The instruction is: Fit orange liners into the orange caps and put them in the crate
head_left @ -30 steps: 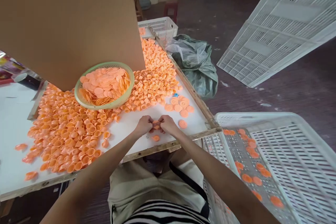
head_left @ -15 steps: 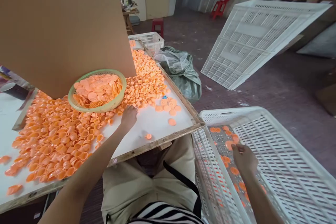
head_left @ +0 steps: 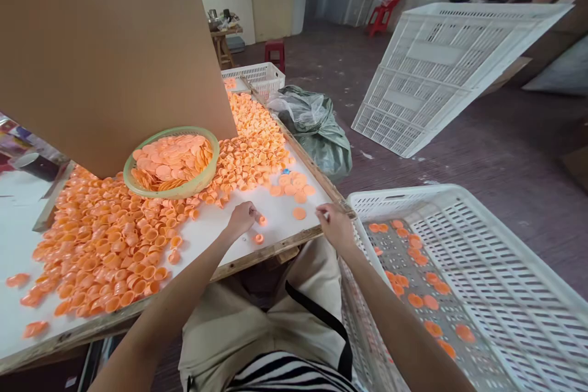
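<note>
My left hand (head_left: 243,219) is over the white tabletop, its fingers pinched on a small orange plastic cup (head_left: 262,220). Just below that cup another small orange piece (head_left: 258,238) stands on the table. My right hand (head_left: 337,228) hovers by the table's right corner, fingers loosely bent and slightly apart, with nothing visible in them. Close to its fingertips lies a flat orange disc (head_left: 299,213), and several more discs (head_left: 294,182) are grouped behind it. A large heap of orange cups (head_left: 110,245) spreads across the left of the table.
A green-rimmed basket (head_left: 209,174) full of orange discs sits on the heap before a tall brown cardboard sheet (head_left: 114,55). At my right a white crate (head_left: 519,257) holds scattered orange pieces. A green sack (head_left: 324,141) and stacked white crates (head_left: 427,73) stand beyond the wooden table edge.
My right hand has come out of the white crate and moved left to the table corner. My left hand has moved from the heap's edge towards the front, now with an orange cup.
</note>
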The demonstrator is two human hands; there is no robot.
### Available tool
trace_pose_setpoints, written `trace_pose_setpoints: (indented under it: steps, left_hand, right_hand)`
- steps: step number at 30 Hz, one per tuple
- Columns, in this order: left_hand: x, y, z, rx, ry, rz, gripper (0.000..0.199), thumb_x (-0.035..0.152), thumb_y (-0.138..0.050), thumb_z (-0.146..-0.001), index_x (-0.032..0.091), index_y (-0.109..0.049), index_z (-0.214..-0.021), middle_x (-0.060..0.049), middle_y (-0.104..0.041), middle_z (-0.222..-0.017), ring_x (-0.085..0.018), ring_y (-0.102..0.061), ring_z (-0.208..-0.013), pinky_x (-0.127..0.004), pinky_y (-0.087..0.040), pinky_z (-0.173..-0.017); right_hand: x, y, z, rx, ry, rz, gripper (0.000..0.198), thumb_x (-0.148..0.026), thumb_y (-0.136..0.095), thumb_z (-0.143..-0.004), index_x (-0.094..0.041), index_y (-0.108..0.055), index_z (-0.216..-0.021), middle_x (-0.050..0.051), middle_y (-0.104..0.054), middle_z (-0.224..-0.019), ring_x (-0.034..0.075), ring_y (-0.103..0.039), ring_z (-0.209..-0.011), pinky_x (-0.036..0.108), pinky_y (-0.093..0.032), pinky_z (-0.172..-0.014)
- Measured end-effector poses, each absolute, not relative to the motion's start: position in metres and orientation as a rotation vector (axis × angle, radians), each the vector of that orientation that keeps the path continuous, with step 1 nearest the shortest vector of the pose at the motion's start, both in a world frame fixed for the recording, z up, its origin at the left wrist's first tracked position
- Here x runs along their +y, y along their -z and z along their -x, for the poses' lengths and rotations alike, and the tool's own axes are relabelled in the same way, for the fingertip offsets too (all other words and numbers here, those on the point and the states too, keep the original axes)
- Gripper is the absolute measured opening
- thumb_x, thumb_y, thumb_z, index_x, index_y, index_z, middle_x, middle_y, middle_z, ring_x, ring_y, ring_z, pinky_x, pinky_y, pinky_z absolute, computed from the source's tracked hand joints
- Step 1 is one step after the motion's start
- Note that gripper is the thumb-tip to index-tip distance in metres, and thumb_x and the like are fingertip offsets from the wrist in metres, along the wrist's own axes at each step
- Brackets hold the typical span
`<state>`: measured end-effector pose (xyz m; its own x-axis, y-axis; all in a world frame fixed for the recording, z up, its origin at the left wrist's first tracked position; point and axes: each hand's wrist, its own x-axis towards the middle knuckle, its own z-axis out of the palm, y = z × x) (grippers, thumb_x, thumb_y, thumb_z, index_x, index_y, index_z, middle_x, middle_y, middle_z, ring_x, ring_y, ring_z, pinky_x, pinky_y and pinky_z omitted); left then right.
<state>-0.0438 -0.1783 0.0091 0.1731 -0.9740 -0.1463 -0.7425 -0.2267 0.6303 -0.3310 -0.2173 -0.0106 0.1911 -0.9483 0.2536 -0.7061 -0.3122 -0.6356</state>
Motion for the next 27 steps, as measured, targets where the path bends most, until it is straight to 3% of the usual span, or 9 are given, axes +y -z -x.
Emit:
trace_pose_setpoints:
  steps: [6,9,15,21,27]
  left_hand:
    - [-0.16,-0.007,0.046,-1.624,0.88,-1.907,0.013,0.027,-0.06,-0.077,0.016,-0.062,-0.082,-0.003,-0.067,-0.076,-0.015,-0.06,-0.069,-0.023,-0.041,-0.06]
    - [-0.16,-0.001,0.049,-1.591,0.912,-1.835,0.014,0.028,-0.06,-0.076,0.016,-0.062,-0.084,-0.002,-0.067,-0.076,-0.014,-0.06,-0.069,-0.023,-0.043,-0.06]
    - [-0.172,0.007,0.062,-1.546,0.996,-1.667,0.018,0.016,-0.057,-0.072,0.016,-0.066,-0.088,-0.003,-0.068,-0.078,-0.014,-0.062,-0.072,-0.023,-0.046,-0.065]
    - [-0.171,-0.007,0.066,-1.322,1.273,-1.62,0.012,0.018,-0.058,-0.071,0.013,-0.064,-0.08,-0.001,-0.063,-0.065,-0.011,-0.056,-0.054,-0.022,-0.044,-0.053]
    - [-0.174,-0.005,0.063,-1.31,1.311,-1.582,0.014,0.026,-0.064,-0.071,0.012,-0.06,-0.074,-0.001,-0.062,-0.063,-0.009,-0.054,-0.05,-0.021,-0.043,-0.051]
  right_hand:
    - [-0.235,0.004,0.277,1.615,0.364,2.065,0.03,-0.027,-0.07,-0.074,-0.014,-0.059,-0.099,0.01,-0.059,-0.106,0.021,-0.059,-0.091,0.029,-0.042,-0.076]
    - [-0.235,0.003,0.27,1.515,0.387,1.902,0.025,-0.02,-0.072,-0.069,-0.014,-0.057,-0.089,0.008,-0.062,-0.095,0.018,-0.06,-0.086,0.026,-0.044,-0.071]
    - [-0.219,0.002,0.241,1.054,0.517,1.443,0.01,-0.013,-0.06,-0.075,-0.017,-0.056,-0.084,-0.003,-0.059,-0.064,0.009,-0.054,-0.049,0.02,-0.044,-0.047]
    - [-0.217,0.01,0.224,1.13,0.538,1.472,0.006,-0.014,-0.057,-0.077,-0.018,-0.055,-0.073,-0.002,-0.06,-0.059,0.01,-0.053,-0.044,0.021,-0.045,-0.042]
    - [-0.218,0.004,0.224,1.167,0.474,1.389,0.015,-0.022,-0.061,-0.08,-0.019,-0.05,-0.07,-0.002,-0.058,-0.053,0.011,-0.054,-0.044,0.023,-0.046,-0.042]
